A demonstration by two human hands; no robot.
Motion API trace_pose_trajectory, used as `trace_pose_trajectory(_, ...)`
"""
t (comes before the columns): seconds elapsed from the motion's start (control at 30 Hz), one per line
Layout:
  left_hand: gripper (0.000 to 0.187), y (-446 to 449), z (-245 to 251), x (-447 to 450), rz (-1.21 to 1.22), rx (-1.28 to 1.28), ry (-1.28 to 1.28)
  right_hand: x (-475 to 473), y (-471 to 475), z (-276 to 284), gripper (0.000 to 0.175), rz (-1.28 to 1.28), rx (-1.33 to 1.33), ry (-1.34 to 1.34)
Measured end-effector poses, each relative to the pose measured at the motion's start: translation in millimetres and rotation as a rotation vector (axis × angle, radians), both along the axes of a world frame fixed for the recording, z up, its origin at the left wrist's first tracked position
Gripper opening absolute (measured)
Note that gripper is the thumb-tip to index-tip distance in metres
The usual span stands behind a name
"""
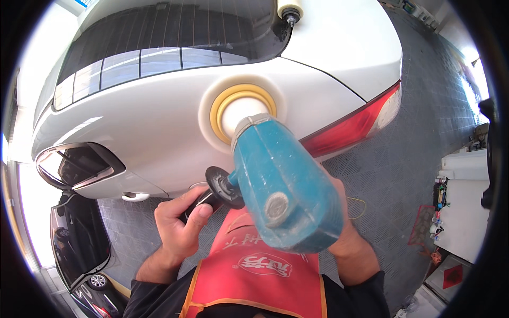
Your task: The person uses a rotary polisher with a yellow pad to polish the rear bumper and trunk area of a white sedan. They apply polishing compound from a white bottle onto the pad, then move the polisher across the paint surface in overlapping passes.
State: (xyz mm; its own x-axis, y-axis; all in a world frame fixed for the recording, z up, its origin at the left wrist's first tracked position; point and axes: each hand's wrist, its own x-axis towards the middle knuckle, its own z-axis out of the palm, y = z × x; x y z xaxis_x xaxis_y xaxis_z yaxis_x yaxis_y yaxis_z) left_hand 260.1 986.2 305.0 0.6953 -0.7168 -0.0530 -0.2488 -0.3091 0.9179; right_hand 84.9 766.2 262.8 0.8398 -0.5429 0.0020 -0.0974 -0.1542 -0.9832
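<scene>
A teal power polisher (pixel 282 179) is held over the rear quarter panel of a white car (pixel 159 115). Its round pad, a pale disc with a yellow ring (pixel 215 107), rests against the paint between the rear window (pixel 167 35) and the red tail light (pixel 350 129). My left hand (pixel 181 222) is wrapped around the polisher's black side handle (pixel 201 203), just below a round black guard (pixel 222 187). At the right side of the machine, my right hand (pixel 340 198) grips it, with the fingers hidden behind the teal housing.
A pale cylinder with a black nozzle-like end (pixel 291 14) lies by the rear window's corner. Grey tiled floor (pixel 413 139) surrounds the car. A thin yellow cord (pixel 360 208) shows near my right wrist. A black car (pixel 79 234) stands at lower left; white cabinets (pixel 465 210) line the right.
</scene>
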Motion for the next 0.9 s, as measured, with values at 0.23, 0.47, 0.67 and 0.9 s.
trace_pose_trajectory(0.23, 0.044, 58, -42, -15, 0.048, 0.087, -0.031, 4, 50, -30, 0.045, 0.126, -0.328, 0.238)
trace_pose_trajectory(0.47, 0.041, 31, -35, -31, 0.026, 0.072, -0.009, -25, 19, -18, 0.044, 0.065, -0.142, 0.190)
trace_pose_trajectory(0.67, 0.038, -25, -27, -14, -0.089, 0.066, -0.095, -25, -15, -24, 0.039, -0.068, -0.054, 0.028)
trace_pose_trajectory(0.9, 0.044, 29, -16, -33, 0.046, 0.160, 0.055, -18, 21, -13, 0.043, 0.054, -0.048, 0.197)
